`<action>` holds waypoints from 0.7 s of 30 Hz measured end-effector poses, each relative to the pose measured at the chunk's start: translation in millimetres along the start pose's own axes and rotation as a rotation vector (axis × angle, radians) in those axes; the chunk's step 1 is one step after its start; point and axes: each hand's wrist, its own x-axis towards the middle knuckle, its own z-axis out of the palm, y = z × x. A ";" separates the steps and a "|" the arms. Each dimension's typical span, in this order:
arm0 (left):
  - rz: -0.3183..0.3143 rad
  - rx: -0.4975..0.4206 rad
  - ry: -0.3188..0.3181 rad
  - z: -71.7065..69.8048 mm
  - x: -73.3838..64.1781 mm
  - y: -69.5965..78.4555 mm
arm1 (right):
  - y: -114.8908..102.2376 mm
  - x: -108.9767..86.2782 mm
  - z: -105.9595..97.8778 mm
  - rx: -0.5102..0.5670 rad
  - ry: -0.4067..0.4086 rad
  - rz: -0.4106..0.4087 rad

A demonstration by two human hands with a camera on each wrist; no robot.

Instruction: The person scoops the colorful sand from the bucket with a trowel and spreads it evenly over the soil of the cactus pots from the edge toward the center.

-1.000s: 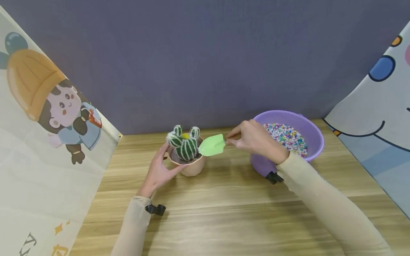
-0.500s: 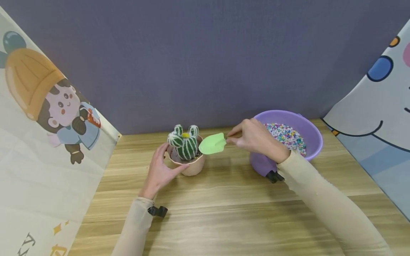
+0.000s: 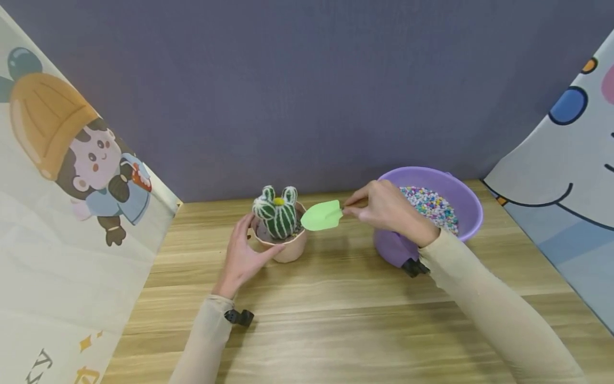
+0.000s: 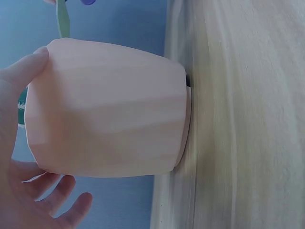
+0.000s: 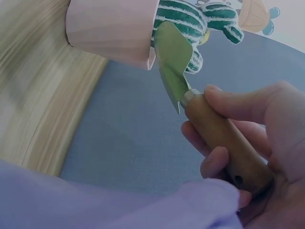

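Beside the cactus (image 3: 280, 220) — a green trowel (image 3: 320, 216).
Left hand (image 3: 242, 260), spread, grips the pot (image 3: 290, 250); right hand (image 3: 386, 209) curls round the handle (image 5: 215, 128).

Blue-grey wall (image 3: 307, 96) fills the back, cartoon panel (image 3: 53, 240) left, smiling panel (image 3: 534, 165) right, and wood-grain tabletop (image 3: 345, 325) gleams softly below!

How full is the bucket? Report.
Part full: colored beads lie inside the bucket, its bare inner wall showing above them.
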 end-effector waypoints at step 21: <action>0.204 -0.186 0.403 8.2 -8.3 4.3 | 11.6 -12.6 -7.9 0.093 0.045 0.080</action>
